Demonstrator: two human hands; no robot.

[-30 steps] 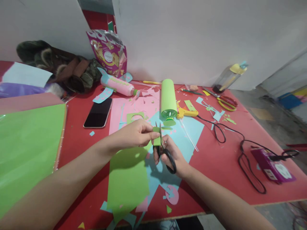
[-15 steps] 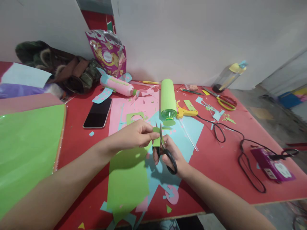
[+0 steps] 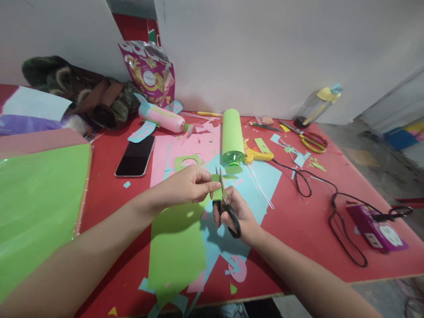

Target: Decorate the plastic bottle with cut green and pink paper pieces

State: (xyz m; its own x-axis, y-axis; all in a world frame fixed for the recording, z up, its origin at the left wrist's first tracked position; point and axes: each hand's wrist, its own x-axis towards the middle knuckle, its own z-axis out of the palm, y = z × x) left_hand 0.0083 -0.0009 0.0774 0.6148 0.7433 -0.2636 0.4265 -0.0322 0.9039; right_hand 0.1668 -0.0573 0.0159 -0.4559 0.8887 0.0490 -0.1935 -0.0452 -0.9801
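My left hand (image 3: 190, 185) pinches a small piece of green paper (image 3: 217, 193) between thumb and fingers. Black-handled scissors (image 3: 234, 221) are in my right hand (image 3: 240, 212), their blades pointing away from me and lying against the green piece. Just beyond the blades lies a bottle wrapped in green paper (image 3: 232, 132), its clear green neck toward me. Beneath my hands are a large green sheet (image 3: 177, 251) and a light blue sheet (image 3: 261, 185). A green scrap with a round hole (image 3: 180, 164) lies past my left hand.
To the left are a phone (image 3: 135, 157), a pink-wrapped bottle with blue wings (image 3: 164, 119) and a snack bag (image 3: 149, 73). At right sit a yellow glue gun (image 3: 258, 155), its black cord, a purple power box (image 3: 377, 227), pliers (image 3: 313, 140) and a bottle (image 3: 319, 104).
The scissors' blades and handles have drawn closer together on the green paper piece. My left hand has stayed nearly in place.
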